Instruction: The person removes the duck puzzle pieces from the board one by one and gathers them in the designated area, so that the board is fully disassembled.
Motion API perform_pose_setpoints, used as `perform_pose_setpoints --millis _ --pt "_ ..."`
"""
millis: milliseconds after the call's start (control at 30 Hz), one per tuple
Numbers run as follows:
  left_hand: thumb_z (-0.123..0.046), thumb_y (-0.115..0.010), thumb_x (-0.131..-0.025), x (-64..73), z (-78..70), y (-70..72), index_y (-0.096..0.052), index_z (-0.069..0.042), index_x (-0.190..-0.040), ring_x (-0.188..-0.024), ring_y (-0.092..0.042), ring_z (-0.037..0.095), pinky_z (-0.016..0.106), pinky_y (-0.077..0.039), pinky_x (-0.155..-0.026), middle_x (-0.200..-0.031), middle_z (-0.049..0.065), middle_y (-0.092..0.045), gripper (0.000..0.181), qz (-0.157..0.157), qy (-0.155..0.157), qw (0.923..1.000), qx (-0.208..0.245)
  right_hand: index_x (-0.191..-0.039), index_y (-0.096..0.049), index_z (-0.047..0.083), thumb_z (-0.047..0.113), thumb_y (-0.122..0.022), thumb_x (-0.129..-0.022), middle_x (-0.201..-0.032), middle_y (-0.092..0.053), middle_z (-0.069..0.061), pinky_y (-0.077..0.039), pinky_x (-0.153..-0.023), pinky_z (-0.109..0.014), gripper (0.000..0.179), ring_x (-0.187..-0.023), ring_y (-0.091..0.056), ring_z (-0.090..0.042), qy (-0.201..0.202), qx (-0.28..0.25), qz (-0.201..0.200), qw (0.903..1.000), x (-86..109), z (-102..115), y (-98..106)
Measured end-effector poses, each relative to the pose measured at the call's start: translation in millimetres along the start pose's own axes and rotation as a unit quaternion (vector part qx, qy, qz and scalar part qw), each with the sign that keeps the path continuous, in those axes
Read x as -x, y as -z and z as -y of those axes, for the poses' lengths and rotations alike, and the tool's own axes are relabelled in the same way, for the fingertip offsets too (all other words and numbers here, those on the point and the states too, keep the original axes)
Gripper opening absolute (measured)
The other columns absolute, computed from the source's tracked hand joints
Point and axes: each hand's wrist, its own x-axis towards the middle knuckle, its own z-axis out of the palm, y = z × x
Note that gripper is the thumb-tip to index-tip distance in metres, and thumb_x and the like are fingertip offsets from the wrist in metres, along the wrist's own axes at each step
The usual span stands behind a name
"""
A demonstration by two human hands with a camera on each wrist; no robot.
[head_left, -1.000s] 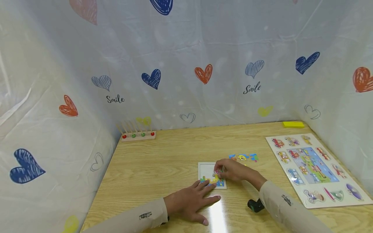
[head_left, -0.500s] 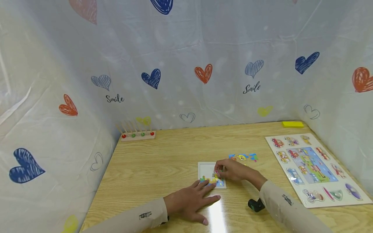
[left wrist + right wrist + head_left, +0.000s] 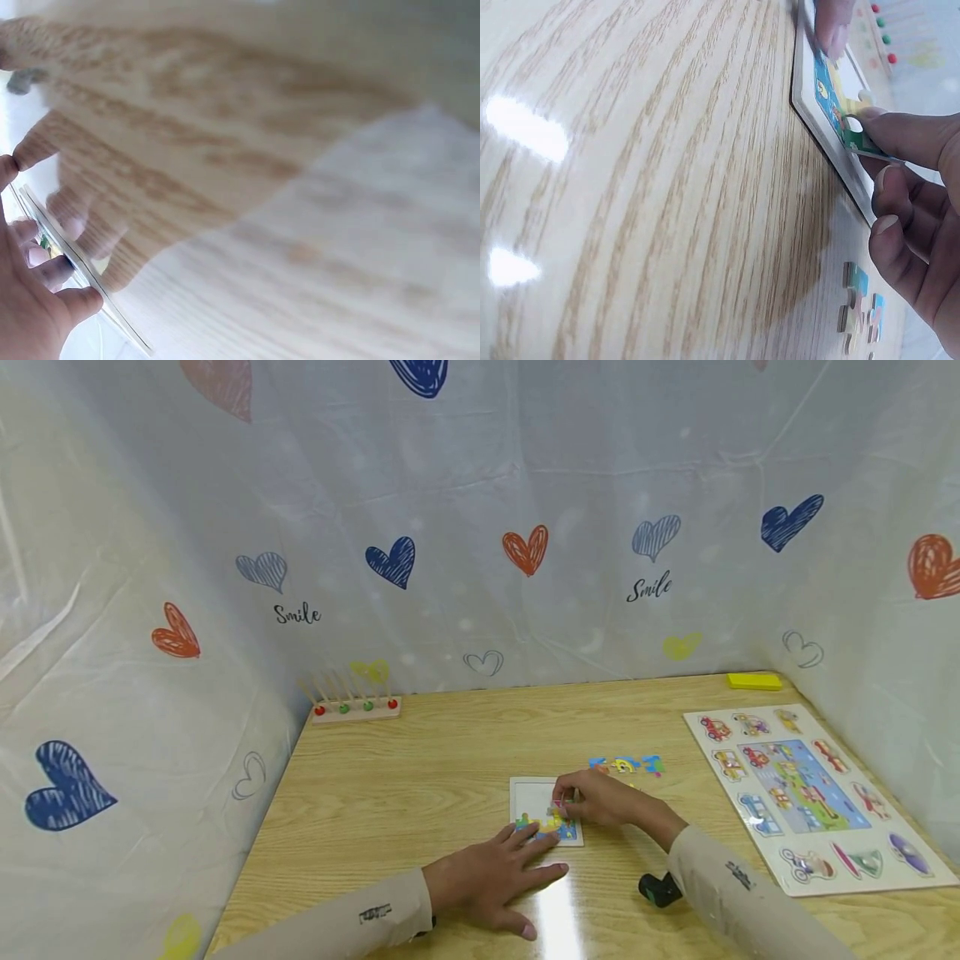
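Note:
A small square puzzle tray (image 3: 534,795) lies on the table, with joined jigsaw pieces (image 3: 825,90) along its near side. My left hand (image 3: 495,878) rests spread out, fingertips over the tray's near edge and pieces. At the tray's right side, my right hand (image 3: 592,797) pinches a mostly green jigsaw piece (image 3: 860,142) between thumb and fingers, right at the edge of the joined pieces. The head view mostly hides this piece behind the fingers. Several loose jigsaw pieces (image 3: 626,765) lie just beyond my right hand.
A large picture board (image 3: 767,857) with vehicle pieces lies on the right of the wooden table (image 3: 420,760). At the back left stands a peg rack (image 3: 356,714) with red and green beads. A yellow block (image 3: 754,682) sits at the back right, near the curtain.
Almost nothing differs. My right fingers shift slightly with the jigsaw piece at the tray, while my left hand stays where it was.

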Motion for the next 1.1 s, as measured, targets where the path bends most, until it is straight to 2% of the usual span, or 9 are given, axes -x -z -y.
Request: perform_pose_setpoints --millis 233,467,700,967,1100 --pt "-0.075 -0.027 -0.097 -1.4 -0.3 0.7 -0.012 -0.027 -0.163 -0.155 -0.015 0.038 0.052 -0.028 -0.121 -0.17 0.006 -0.007 0.084 -0.001 -0.001 1.0 -0.007 -0.1 -0.069 0.014 0.016 -0.066 -0.098 -0.094 -0.068 0.005 -0.051 -0.075 -0.025 0.004 -0.085 -0.06 -0.005 -0.01 0.002 0.001 0.9999 0.4 -0.7 -0.9" --pt "-0.075 -0.026 -0.097 -1.9 0.0 2.5 -0.01 -0.027 -0.163 -0.155 -0.015 0.039 0.052 -0.028 -0.121 -0.17 0.007 -0.008 0.083 0.006 -0.001 1.0 -0.002 -0.102 -0.069 0.015 0.015 -0.065 -0.099 -0.095 -0.068 0.005 -0.052 -0.074 -0.025 0.006 -0.085 -0.061 -0.005 0.002 -0.004 0.003 1.0 0.7 -1.0 -0.3" --pt "-0.076 -0.026 -0.096 -2.1 -0.5 4.6 -0.009 -0.027 -0.163 -0.154 -0.016 0.038 0.052 -0.028 -0.121 -0.17 0.006 -0.008 0.084 0.009 -0.001 0.9999 -0.009 -0.102 -0.071 0.012 0.015 -0.062 -0.1 -0.094 -0.069 0.004 -0.05 -0.074 -0.024 0.009 -0.082 -0.059 -0.004 -0.015 -0.014 0.005 0.9998 1.2 1.3 2.1" --pt "-0.076 -0.029 -0.095 -2.7 -0.4 3.6 -0.007 -0.03 -0.163 -0.155 -0.012 0.039 0.055 -0.026 -0.121 -0.171 0.005 -0.003 0.085 0.022 0.007 0.9995 0.021 -0.099 -0.071 0.013 0.016 -0.063 -0.1 -0.089 -0.069 0.003 -0.049 -0.068 -0.023 0.009 -0.076 -0.055 -0.003 -0.006 -0.03 0.003 0.9995 1.5 -1.9 0.6" --pt "-0.076 -0.029 -0.096 -3.4 -0.3 4.9 -0.007 -0.029 -0.163 -0.155 -0.013 0.039 0.054 -0.027 -0.12 -0.171 0.005 -0.003 0.085 0.025 0.007 0.9995 0.02 -0.099 -0.072 0.017 0.019 -0.063 -0.1 -0.09 -0.069 0.004 -0.048 -0.068 -0.024 0.009 -0.075 -0.055 -0.005 -0.013 -0.031 -0.001 0.9994 2.8 -1.5 0.1"
